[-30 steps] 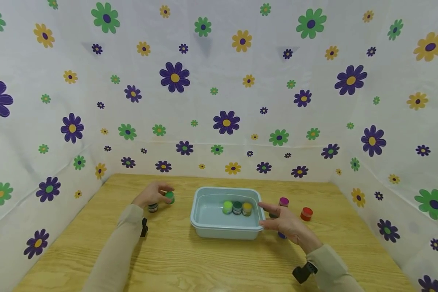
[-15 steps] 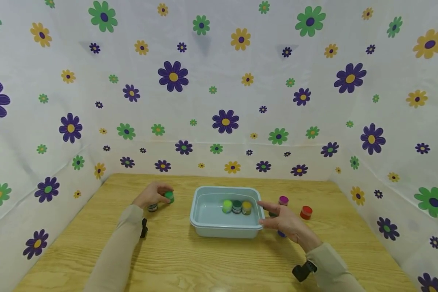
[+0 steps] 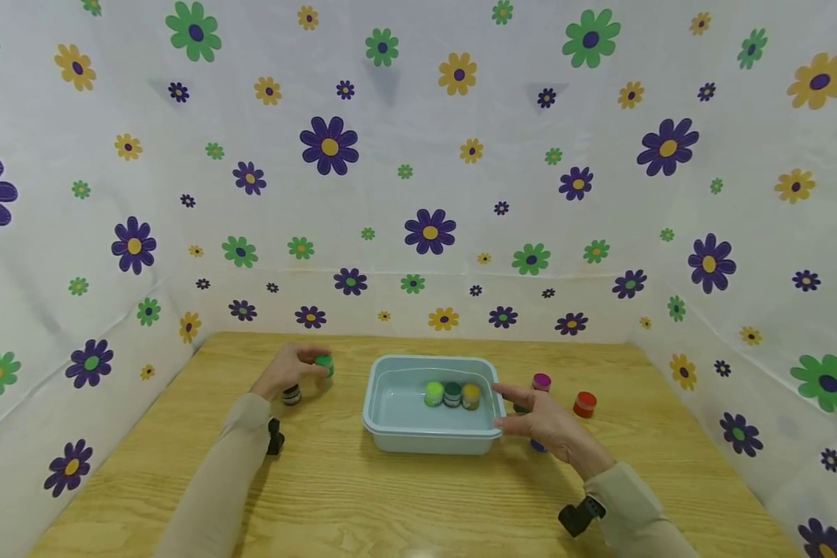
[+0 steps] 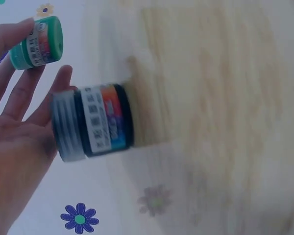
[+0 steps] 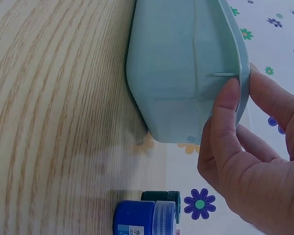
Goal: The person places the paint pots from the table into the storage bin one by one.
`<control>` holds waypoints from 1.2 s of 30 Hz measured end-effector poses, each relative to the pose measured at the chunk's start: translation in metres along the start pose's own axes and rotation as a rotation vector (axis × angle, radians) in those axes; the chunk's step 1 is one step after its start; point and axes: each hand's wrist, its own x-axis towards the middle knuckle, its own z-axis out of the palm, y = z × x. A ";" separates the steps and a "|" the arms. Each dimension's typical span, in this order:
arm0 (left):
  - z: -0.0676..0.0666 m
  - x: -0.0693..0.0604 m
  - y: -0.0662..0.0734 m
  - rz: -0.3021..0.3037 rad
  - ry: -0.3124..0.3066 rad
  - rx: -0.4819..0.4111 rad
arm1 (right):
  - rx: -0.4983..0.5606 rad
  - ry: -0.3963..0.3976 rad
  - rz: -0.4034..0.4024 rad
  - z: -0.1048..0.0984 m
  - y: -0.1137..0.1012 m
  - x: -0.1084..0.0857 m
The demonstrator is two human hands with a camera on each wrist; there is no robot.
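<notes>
The green jar (image 3: 324,366) is grasped between the thumb and fingers of the left hand (image 3: 289,370), near the far left corner of the tabletop (image 3: 390,504); it seems to be raised, since white flowered cloth (image 3: 370,186) is seen past its base in the left wrist view; the black jar (image 3: 291,395) is left standing just beside that hand, nearer the left edge, so the hand is best carried up and away from it before being swung across; the green jar is held only slightly tilted, and should be kept so, as the tightness of its lid cannot be told; the rim of the blue tub (image 3: 432,444) is pinched at its right end by the right hand (image 3: 554,430); that hold should be kept steady but light, since a hard push might slide the tub toward the left edge; inside it, the light green jar (image 3: 434,394), the dark green jar (image 3: 452,394) and the yellow jar (image 3: 470,396) are lined up right of the middle; bare floor is left at the tub's left end, where a jar could be lowered base first with the row undisturbed; toward the right edge, the magenta jar (image 3: 541,381) and the purple-blue jar (image 3: 539,446) should not be brushed by the right hand.
</notes>
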 end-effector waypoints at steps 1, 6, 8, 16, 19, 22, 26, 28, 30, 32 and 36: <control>0.001 0.000 0.002 0.001 0.004 -0.014 | 0.003 -0.002 -0.001 0.000 0.000 0.000; 0.003 -0.001 0.011 0.004 0.006 -0.074 | 0.012 -0.005 -0.003 -0.001 0.001 0.001; 0.004 -0.001 0.015 0.016 0.004 -0.089 | 0.008 -0.004 -0.005 -0.001 0.002 0.001; 0.017 -0.004 0.034 0.071 0.039 -0.146 | 0.014 0.010 0.004 -0.001 0.000 0.001; 0.024 -0.004 0.040 0.077 0.062 -0.165 | 0.005 0.011 -0.004 -0.001 -0.001 0.002; 0.031 -0.004 0.044 0.076 0.089 -0.200 | 0.003 0.007 -0.005 0.000 0.000 0.001; 0.040 -0.005 0.047 0.124 0.144 -0.185 | 0.008 0.011 0.004 0.000 0.002 0.000; 0.045 -0.006 0.051 0.149 0.175 -0.191 | 0.012 0.019 0.003 0.000 0.003 0.000; 0.049 -0.007 0.055 0.174 0.194 -0.215 | 0.017 0.021 0.001 0.000 0.003 0.000; 0.054 -0.009 0.061 0.177 0.215 -0.244 | 0.024 0.017 -0.002 0.000 0.002 0.001; 0.064 -0.010 0.072 0.163 0.249 -0.255 | 0.033 0.011 -0.007 0.000 0.002 0.002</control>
